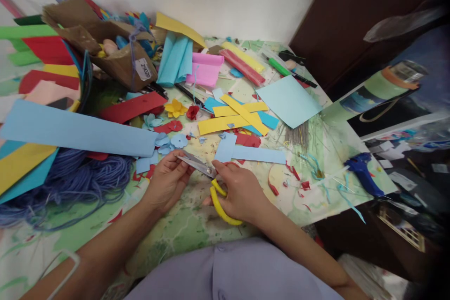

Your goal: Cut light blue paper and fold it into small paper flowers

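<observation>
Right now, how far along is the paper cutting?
Done: a yellow paper flower, a red paper flower and light blue paper flowers lie shaped on the table. In hand: the right hand grips yellow-handled scissors beside the left hand. Left: yellow paper strips and a light blue sheet lie uncut-looking.

Between the forearms, at lower centre, the map-printed table cover [190, 239] leaves a hand open passage toward the body. Ahead, the way is crowded: a heap of blue yarn [77, 183] lies left of the left hand [167, 180], a long blue paper strip [77, 129] crosses above it, and a pale blue paper strip [258, 154] sits just beyond the right hand [242, 192] and its yellow-handled scissors [220, 201]. Farther right, a blue glue gun [363, 173] blocks the table edge.
</observation>
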`<state>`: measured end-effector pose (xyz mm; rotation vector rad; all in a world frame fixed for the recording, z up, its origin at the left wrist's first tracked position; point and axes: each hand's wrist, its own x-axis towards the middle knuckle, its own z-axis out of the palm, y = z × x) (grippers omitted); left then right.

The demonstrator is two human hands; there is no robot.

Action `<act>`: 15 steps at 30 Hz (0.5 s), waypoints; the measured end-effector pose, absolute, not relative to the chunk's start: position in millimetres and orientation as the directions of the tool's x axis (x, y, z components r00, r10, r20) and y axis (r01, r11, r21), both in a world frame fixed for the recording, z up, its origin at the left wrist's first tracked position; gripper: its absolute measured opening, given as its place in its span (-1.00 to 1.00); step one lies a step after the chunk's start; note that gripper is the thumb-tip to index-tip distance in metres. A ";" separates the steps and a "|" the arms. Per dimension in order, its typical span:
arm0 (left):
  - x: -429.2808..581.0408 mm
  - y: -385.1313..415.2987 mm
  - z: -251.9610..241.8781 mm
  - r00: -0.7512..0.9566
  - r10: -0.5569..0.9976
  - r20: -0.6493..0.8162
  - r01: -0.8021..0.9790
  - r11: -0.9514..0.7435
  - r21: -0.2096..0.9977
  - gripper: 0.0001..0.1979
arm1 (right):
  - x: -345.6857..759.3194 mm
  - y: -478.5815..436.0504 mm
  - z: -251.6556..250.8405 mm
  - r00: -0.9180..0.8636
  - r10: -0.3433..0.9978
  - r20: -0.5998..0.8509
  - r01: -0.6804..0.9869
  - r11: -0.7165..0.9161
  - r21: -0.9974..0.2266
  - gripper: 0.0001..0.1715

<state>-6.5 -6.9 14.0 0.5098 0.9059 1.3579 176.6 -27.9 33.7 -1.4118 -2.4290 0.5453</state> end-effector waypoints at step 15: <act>-6.7 -6.7 13.1 -0.020 0.975 -0.223 -0.584 0.170 0.794 -0.76 | 176.4 -28.0 31.2 -0.475 0.879 0.042 0.744 0.427 -0.515 -0.18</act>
